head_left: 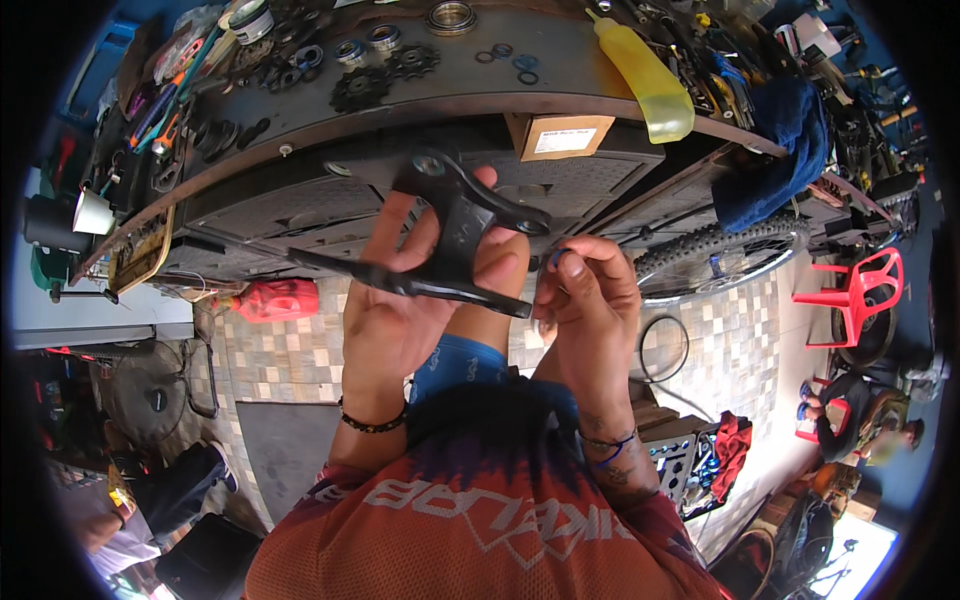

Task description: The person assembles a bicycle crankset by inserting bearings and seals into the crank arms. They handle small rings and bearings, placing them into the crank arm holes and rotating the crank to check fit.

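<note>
My left hand (392,325) is wrapped round a black bicycle suspension linkage (458,232), holding it up in front of the bench. The linkage has several arms with round pivot holes, and a long arm points left. Beside its right end, my right hand (597,305) is closed in a pinch. Between thumb and forefinger shows a small dark round piece with a bit of blue, too small to name. Whether this piece touches the linkage, I cannot tell.
Sprockets (362,88), bearings (450,17) and small rings (526,63) lie on the workbench (290,100). A yellow squeeze bottle (645,80) and a blue cloth (775,165) overhang its edge. A bicycle wheel (725,262) stands right, near a red chair (862,295). Two people sit further off.
</note>
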`<move>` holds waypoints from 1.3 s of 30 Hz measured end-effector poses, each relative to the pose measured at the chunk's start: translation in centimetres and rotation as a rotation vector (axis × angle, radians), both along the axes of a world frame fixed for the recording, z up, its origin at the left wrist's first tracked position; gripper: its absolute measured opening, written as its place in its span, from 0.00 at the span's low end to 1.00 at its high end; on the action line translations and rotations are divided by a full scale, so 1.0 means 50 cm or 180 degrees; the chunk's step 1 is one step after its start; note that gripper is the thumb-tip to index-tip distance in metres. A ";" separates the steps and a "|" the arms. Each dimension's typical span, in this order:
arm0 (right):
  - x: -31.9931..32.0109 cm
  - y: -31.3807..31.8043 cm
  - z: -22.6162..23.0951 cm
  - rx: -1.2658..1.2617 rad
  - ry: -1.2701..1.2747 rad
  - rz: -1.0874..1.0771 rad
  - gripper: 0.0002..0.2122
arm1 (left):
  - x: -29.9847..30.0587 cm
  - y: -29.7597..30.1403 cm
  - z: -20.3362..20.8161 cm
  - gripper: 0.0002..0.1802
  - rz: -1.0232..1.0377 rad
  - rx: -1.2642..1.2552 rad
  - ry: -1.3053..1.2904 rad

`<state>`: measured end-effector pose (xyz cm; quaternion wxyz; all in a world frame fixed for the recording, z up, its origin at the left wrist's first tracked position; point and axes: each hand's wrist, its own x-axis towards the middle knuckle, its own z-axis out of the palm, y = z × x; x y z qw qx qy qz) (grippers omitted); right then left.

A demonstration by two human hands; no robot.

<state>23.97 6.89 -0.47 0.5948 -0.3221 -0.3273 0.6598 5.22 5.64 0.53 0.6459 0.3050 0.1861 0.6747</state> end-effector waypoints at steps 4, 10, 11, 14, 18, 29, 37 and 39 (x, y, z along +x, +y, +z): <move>0.031 -0.009 -0.035 -0.0241 0.0057 -0.0222 0.05 | -0.006 -0.025 -0.030 0.61 -0.0070 -0.0204 -0.0456; 0.070 -0.037 -0.088 -0.0393 -0.0119 -0.0224 0.05 | -0.006 -0.035 -0.040 0.45 -0.0066 -0.0632 -0.1020; 0.068 -0.044 -0.089 -0.0437 -0.0042 -0.0178 0.05 | -0.014 -0.032 -0.045 0.44 -0.0153 -0.0647 -0.1044; 0.056 -0.061 -0.074 -0.0438 -0.0498 -0.0015 0.05 | -0.001 -0.027 -0.055 0.42 -0.0127 -0.0354 -0.1461; 0.039 -0.079 -0.053 -0.0177 -0.0436 0.0228 0.07 | -0.006 -0.006 -0.089 0.44 -0.0212 0.0322 -0.1248; 0.028 -0.085 0.026 0.0645 -0.0765 0.0217 0.09 | -0.008 0.019 -0.029 0.37 -0.0570 0.0971 -0.1259; 0.035 -0.095 0.042 0.0731 -0.1229 0.0011 0.10 | -0.002 0.016 -0.023 0.37 -0.0500 0.1035 -0.1185; 0.039 -0.090 0.035 0.1039 -0.1273 -0.0032 0.10 | -0.004 0.017 -0.024 0.37 -0.0531 0.1032 -0.1138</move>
